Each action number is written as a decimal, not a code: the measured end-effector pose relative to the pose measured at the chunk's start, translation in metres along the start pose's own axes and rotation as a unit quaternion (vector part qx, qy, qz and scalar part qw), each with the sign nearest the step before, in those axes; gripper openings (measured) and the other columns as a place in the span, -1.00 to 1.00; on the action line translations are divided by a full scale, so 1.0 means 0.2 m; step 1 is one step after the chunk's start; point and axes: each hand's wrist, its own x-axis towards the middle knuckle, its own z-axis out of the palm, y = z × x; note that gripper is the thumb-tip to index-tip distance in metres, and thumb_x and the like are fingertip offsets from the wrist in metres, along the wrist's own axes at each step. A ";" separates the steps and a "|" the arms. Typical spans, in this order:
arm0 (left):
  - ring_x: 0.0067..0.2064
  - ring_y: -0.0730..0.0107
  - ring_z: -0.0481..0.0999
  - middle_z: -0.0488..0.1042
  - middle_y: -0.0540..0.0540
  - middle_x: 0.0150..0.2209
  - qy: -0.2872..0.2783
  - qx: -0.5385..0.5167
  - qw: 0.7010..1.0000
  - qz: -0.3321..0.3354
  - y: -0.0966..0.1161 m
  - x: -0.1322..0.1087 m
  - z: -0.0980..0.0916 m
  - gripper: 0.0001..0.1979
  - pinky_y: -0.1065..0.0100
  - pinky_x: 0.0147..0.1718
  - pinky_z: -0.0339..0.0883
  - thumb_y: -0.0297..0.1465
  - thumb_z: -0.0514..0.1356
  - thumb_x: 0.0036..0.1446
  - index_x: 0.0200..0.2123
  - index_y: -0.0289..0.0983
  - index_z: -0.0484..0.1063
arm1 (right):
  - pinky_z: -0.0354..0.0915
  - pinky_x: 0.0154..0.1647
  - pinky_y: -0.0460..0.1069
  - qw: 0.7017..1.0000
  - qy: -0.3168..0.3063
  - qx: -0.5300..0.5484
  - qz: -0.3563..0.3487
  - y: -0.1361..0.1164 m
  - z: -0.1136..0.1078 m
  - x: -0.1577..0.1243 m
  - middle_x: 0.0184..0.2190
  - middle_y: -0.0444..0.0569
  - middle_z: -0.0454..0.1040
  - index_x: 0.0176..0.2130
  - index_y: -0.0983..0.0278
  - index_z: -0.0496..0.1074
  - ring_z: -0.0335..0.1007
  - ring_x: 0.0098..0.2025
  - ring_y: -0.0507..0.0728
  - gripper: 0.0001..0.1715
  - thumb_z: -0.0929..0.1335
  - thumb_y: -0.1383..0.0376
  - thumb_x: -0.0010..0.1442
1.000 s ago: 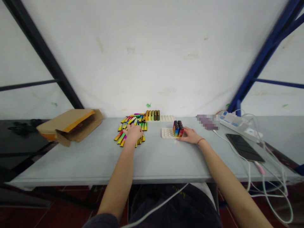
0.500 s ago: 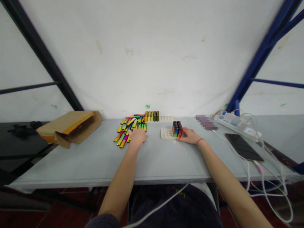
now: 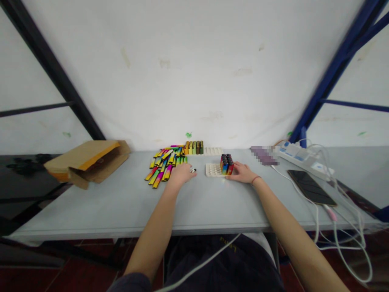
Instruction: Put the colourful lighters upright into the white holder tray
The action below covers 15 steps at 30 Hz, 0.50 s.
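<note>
My left hand (image 3: 179, 174) is closed at the right edge of a loose pile of colourful, shiny sticks (image 3: 156, 177). From its fingertips pokes the silver-and-black end of a small stick (image 3: 193, 170); the rest of it is hidden by the hand. My right hand (image 3: 240, 173) rests on the table with its fingers apart, touching the right side of a white tray (image 3: 214, 170) with round holes. Several upright rainbow-coloured sticks with black tops (image 3: 227, 165) stand in the tray's right part, close to my right fingers.
Behind the pile stands a row of yellow to dark green upright pieces (image 3: 194, 148), next to a second white tray (image 3: 213, 151). An open cardboard box (image 3: 88, 158) lies at left. A phone (image 3: 311, 187), white cables and a power strip (image 3: 304, 158) occupy the right.
My left hand has moved slightly right, away from the pile, and a small stick now shows in its fingers. My right hand has stayed by the tray.
</note>
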 end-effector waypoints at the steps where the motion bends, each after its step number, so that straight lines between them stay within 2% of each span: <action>1: 0.03 0.02 0.54 0.58 -0.32 -0.03 -0.012 0.016 1.000 -0.010 0.00 0.01 0.01 -0.66 0.27 -0.13 0.35 -0.19 0.21 0.16 -0.11 -0.28 0.58 | 0.24 0.09 0.22 1.000 0.001 0.002 0.000 0.00 0.00 0.00 0.08 0.18 0.45 0.06 0.26 0.46 0.38 0.08 0.36 -0.34 0.37 -0.13 0.16; 4: -0.05 0.04 0.58 0.61 -0.30 -0.14 -0.038 0.014 0.999 0.000 0.00 0.03 0.05 -0.77 0.28 -0.16 0.36 -0.28 0.22 0.16 -0.23 -0.29 0.59 | 0.24 0.10 0.24 1.000 0.003 0.006 0.000 0.00 0.00 0.00 0.10 0.18 0.45 0.06 0.24 0.45 0.38 0.09 0.37 -0.34 0.37 -0.13 0.16; 6: -0.06 0.07 0.58 0.60 -0.29 -0.15 -0.024 -0.024 0.999 0.031 0.01 0.06 0.08 -0.78 0.27 -0.12 0.35 -0.34 0.15 0.21 -0.26 -0.30 0.58 | 0.22 0.12 0.26 1.000 0.002 0.007 0.002 0.00 0.00 0.00 0.12 0.17 0.43 0.08 0.23 0.44 0.36 0.12 0.37 -0.34 0.37 -0.12 0.16; 8: -0.05 0.10 0.57 0.60 -0.28 -0.16 0.007 -0.103 0.993 0.050 0.02 0.09 0.11 -0.73 0.26 -0.07 0.34 -0.36 0.05 0.26 -0.28 -0.31 0.55 | 0.20 0.14 0.28 1.000 -0.001 0.007 0.003 0.00 0.00 0.00 0.15 0.18 0.41 0.08 0.23 0.43 0.34 0.14 0.37 -0.34 0.37 -0.12 0.16; 10: -0.09 0.17 0.56 0.58 -0.23 -0.17 0.036 -0.249 0.967 0.046 0.04 0.12 0.12 -0.68 0.28 -0.07 0.36 -0.34 -0.02 0.30 -0.27 -0.31 0.52 | 0.19 0.15 0.28 1.000 -0.001 0.005 0.004 0.00 0.00 0.00 0.16 0.19 0.40 0.08 0.24 0.42 0.33 0.15 0.38 -0.33 0.38 -0.12 0.15; 12: -0.25 0.30 0.55 0.53 -0.15 -0.23 0.044 -0.440 0.897 0.016 0.08 0.14 0.12 -0.67 0.32 -0.19 0.41 -0.31 -0.07 0.31 -0.23 -0.29 0.46 | 0.19 0.15 0.29 1.000 0.001 0.005 0.003 0.00 0.00 0.00 0.16 0.20 0.40 0.09 0.25 0.42 0.34 0.14 0.38 -0.31 0.38 -0.12 0.15; 15: -0.54 0.50 0.37 0.39 -0.01 -0.39 0.032 -0.660 0.749 -0.045 0.13 0.13 0.12 -0.71 0.42 -0.50 0.32 -0.21 -0.06 0.29 -0.20 -0.26 0.35 | 0.18 0.17 0.29 1.000 0.001 0.010 0.001 0.00 0.00 0.00 0.15 0.21 0.41 0.11 0.26 0.41 0.34 0.14 0.38 -0.29 0.38 -0.12 0.15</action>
